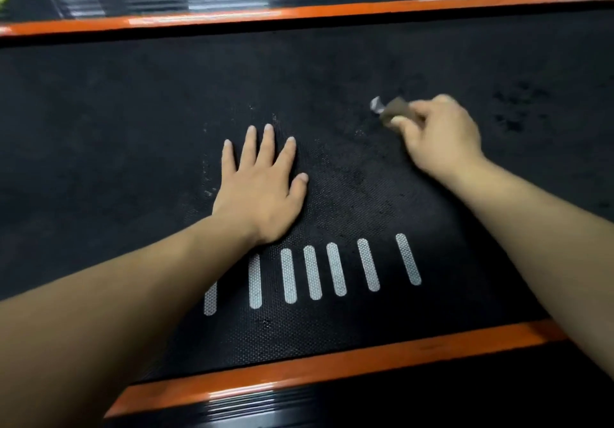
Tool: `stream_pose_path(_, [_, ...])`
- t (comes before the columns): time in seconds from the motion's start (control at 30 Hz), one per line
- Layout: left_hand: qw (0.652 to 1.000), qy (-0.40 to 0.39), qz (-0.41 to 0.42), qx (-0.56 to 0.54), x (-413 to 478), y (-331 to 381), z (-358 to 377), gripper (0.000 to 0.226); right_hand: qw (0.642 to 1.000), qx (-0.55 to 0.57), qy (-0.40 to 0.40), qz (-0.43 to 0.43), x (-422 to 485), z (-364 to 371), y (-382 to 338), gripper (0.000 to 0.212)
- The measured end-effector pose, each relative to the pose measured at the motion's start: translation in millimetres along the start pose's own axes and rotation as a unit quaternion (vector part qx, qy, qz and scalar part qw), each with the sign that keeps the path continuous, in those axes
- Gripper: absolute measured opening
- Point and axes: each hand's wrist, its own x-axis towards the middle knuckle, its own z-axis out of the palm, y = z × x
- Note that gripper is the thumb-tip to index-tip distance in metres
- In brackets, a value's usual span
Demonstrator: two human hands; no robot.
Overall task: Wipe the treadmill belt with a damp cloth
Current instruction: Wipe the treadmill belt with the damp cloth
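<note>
Black belt (133, 128): textured, dusty in patches.
Left hand (262, 188): flat on belt, fingers straight, spread.
Right hand (442, 135): fingers curled round a blurred brownish wad, perhaps the cloth (390, 110), low over belt's right part.

Left hand (262, 191) flat, right hand (442, 138) curled.

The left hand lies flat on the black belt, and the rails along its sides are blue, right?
Not blue: the head view shows the rails are orange. The left hand does lie flat on the black belt.
</note>
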Motion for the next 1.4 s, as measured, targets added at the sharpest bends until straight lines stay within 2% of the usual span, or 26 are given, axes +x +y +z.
stream_pose_path(0.07, [1.000, 0.007, 0.006, 0.006, 0.0, 0.9, 1.8, 0.067, 0.999, 0.002, 0.012, 0.052, -7.4, 1.8, -10.9, 0.033])
stream_pose_path(0.13, [1.000, 0.013, 0.016, 0.012, 0.8, 0.0, 3.2, 0.068, 0.999, 0.028, -0.025, 0.003, -44.7, 0.7, -36.4, 0.030])
stream_pose_path(0.2, [1.000, 0.021, 0.019, 0.012, 0.9, -1.5, 4.7, 0.068, 0.988, 0.103, -0.092, -0.070, -91.6, -12.1, -60.1, 0.023])
stream_pose_path(0.27, [0.999, 0.022, 0.025, 0.002, -0.3, -4.0, 5.5, 0.068, 0.982, 0.104, -0.119, -0.102, -107.7, -23.6, -58.9, 0.015])
stream_pose_path(0.3, [0.999, 0.022, 0.032, -0.004, -0.7, -5.4, 5.3, 0.068, 0.986, 0.085, -0.107, -0.094, -102.5, -27.9, -51.9, 0.014])
stream_pose_path(0.37, [0.999, 0.023, 0.045, -0.008, -4.1, -9.6, 5.3, 0.067, 0.997, 0.046, -0.050, -0.022, -84.2, -30.1, -36.5, 0.023])
stream_pose_path(0.47, [0.997, 0.041, 0.060, -0.017, -7.7, -14.7, 6.1, 0.065, 0.995, 0.062, -0.021, 0.071, -86.9, -23.4, -47.1, 0.021])
stream_pose_path(0.5, [0.997, 0.045, 0.064, -0.021, -8.1, -14.8, 6.3, 0.064, 0.995, 0.074, -0.035, 0.056, -98.8, -22.2, -59.7, 0.019])
stream_pose_path(0.6, [0.996, 0.056, 0.063, -0.032, -8.3, -12.7, 4.9, 0.063, 0.980, 0.121, -0.148, -0.061, -135.3, -32.9, -80.5, 0.026])
stream_pose_path(0.63, [0.996, 0.057, 0.060, -0.036, -7.8, -12.3, 3.6, 0.063, 0.978, 0.097, -0.158, -0.093, -133.2, -38.7, -71.8, 0.028])
stream_pose_path(0.67, [0.996, 0.054, 0.059, -0.040, -7.6, -11.6, 2.6, 0.063, 0.983, 0.068, -0.140, -0.097, -123.3, -43.3, -58.8, 0.028])
stream_pose_path(0.73, [0.997, 0.048, 0.049, -0.044, -7.7, -9.0, 0.8, 0.062, 0.997, 0.027, -0.058, -0.043, -101.0, -48.2, -27.6, 0.026])
stream_pose_path(0.8, [0.997, 0.051, 0.037, -0.054, -6.2, -2.2, 0.1, 0.060, 0.997, 0.054, -0.046, -0.011, -103.1, -50.9, -15.6, 0.015])
stream_pose_path(0.87, [0.995, 0.063, 0.040, -0.069, -1.6, 8.8, 0.3, 0.055, 0.980, 0.109, -0.131, -0.105, -126.5, -55.1, -27.1, 0.005])
stream_pose_path(0.93, [0.993, 0.070, 0.053, -0.083, 9.8, 24.4, -1.1, 0.052, 0.945, 0.149, -0.218, -0.191, -142.5, -62.7, -26.5, 0.012])
stream_pose_path(0.97, [0.992, 0.070, 0.049, -0.091, 18.4, 32.4, -2.6, 0.051, 0.941, 0.135, -0.225, -0.212, -137.0, -64.6, -15.3, 0.014])
stream_pose_path(1.03, [0.992, 0.062, 0.030, -0.103, 38.5, 48.2, -5.6, 0.051, 0.967, 0.083, -0.153, -0.186, -105.4, -60.4, 21.4, 0.026])
stream_pose_path(1.1, [0.993, 0.051, -0.006, -0.110, 59.2, 63.5, -9.4, 0.051, 0.995, 0.044, -0.047, -0.080, -64.1, -58.9, 63.0, 0.039])
stream_pose_path(1.13, [0.992, 0.043, -0.031, -0.118, 68.1, 71.9, -11.2, 0.052, 0.998, 0.042, -0.027, -0.033, -53.8, -58.6, 74.1, 0.040])
stream_pose_path(1.17, [0.990, 0.035, -0.059, -0.126, 75.3, 80.5, -12.2, 0.052, 0.998, 0.046, -0.025, -0.029, -54.4, -55.7, 78.4, 0.038])
stream_pose_path(1.23, [0.985, 0.028, -0.105, -0.134, 84.7, 95.2, -10.0, 0.052, 0.988, 0.071, -0.073, -0.117, -77.8, -52.5, 59.4, 0.033])
stream_pose_path(1.3, [0.986, 0.038, -0.117, -0.116, 86.4, 102.2, -3.6, 0.053, 0.960, 0.120, -0.136, -0.215, -100.7, -54.2, 46.4, 0.026])
stream_pose_path(1.37, [0.986, 0.049, -0.117, -0.110, 84.7, 100.5, 0.5, 0.053, 0.952, 0.088, -0.131, -0.264, -75.1, -50.8, 60.2, 0.030])
stream_pose_path(1.4, [0.985, 0.050, -0.120, -0.114, 84.4, 98.9, 0.7, 0.053, 0.959, 0.062, -0.102, -0.257, -46.8, -45.2, 71.3, 0.036])
